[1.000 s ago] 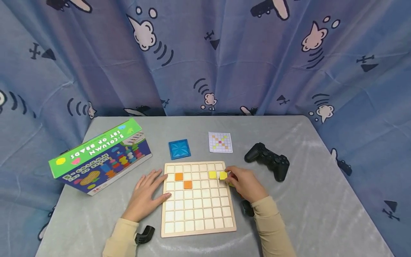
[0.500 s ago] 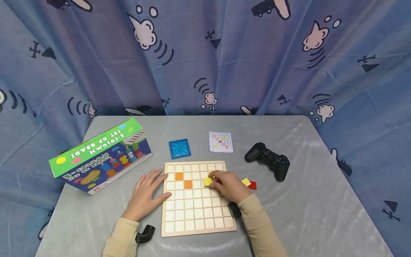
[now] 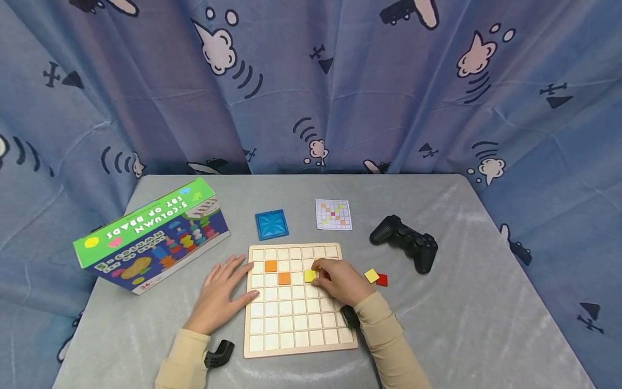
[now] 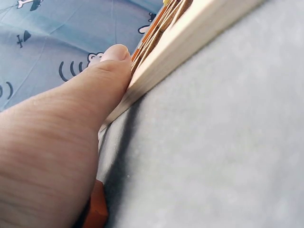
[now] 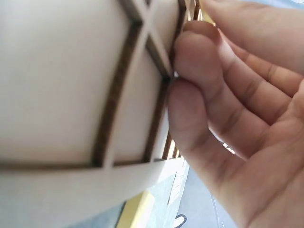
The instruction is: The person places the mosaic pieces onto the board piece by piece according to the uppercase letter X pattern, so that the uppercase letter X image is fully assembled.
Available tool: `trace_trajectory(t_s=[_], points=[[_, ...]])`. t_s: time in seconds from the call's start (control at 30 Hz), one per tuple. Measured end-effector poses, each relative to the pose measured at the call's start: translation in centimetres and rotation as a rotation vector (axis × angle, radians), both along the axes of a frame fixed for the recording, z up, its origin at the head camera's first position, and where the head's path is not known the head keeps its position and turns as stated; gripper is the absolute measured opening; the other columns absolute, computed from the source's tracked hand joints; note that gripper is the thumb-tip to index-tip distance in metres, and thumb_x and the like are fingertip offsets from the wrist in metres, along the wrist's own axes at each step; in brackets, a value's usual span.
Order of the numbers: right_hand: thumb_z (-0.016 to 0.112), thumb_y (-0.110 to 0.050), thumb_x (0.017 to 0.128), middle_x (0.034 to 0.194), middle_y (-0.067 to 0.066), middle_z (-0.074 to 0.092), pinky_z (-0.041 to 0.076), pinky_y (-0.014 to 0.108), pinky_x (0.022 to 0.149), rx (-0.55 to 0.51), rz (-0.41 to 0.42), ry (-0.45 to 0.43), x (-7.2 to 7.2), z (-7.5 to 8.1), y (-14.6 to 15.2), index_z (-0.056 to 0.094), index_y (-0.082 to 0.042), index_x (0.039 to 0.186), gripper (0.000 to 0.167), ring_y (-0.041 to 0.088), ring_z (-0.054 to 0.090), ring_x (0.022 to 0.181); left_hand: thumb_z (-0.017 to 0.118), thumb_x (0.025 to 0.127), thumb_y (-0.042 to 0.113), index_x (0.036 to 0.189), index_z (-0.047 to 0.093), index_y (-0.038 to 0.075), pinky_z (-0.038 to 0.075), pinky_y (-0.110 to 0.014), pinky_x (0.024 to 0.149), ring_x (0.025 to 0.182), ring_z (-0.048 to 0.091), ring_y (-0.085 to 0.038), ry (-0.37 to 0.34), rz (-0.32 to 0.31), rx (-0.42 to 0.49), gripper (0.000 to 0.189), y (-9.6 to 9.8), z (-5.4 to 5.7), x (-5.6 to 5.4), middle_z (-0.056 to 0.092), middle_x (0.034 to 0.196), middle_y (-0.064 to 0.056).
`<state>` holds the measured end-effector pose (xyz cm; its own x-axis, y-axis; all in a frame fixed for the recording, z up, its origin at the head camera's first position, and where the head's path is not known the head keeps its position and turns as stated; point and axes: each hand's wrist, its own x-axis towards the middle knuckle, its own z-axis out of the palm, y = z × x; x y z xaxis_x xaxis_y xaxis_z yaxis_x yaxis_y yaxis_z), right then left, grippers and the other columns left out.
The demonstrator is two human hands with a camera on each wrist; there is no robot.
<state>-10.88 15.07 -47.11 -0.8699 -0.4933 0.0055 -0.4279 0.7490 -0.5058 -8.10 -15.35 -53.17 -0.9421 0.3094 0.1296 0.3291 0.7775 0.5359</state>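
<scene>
A wooden grid board (image 3: 300, 355) lies on the table, holding two orange tiles (image 3: 270, 266) in its upper left part. My left hand (image 3: 218, 300) rests at the board's left edge, fingers spread and thumb (image 4: 114, 61) against the rim. Over the upper right part of the board, my right hand (image 3: 342, 281) pinches a yellow tile (image 3: 309, 276) between thumb and index finger, right at a cell of the grid. The same tile shows only as a sliver in the right wrist view. The other yellow tile on the board is hidden behind this hand.
Right of the board lie a loose yellow tile (image 3: 371, 275) and a red tile (image 3: 383, 280). Behind it are a blue square tray (image 3: 272, 225), a pattern card (image 3: 333, 215) and a black game controller (image 3: 405, 243). A colourful toy box (image 3: 155, 237) stands at the left.
My right hand has moved left from the board's right edge with the yellow tile, uncovering the loose yellow and red tiles and covering the other yellow tile. My left hand stays put.
</scene>
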Motion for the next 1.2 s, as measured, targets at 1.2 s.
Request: trace_trajectory(t_s=[1.2], points=[[0.071,-0.017,0.087,0.070,-0.009,0.048,0.039,0.020,0.057,0.041,0.011,-0.021,-0.01,-0.06,-0.29,0.064,-0.008,0.106,0.022,0.005,0.042,0.062,0.060,0.087,0.058,0.144,0.045,0.024,0.008,-0.049,0.120,0.145,0.022,-0.027,-0.030,0.000,0.002,0.069,0.03,0.24,0.00,0.033,0.155,-0.004]])
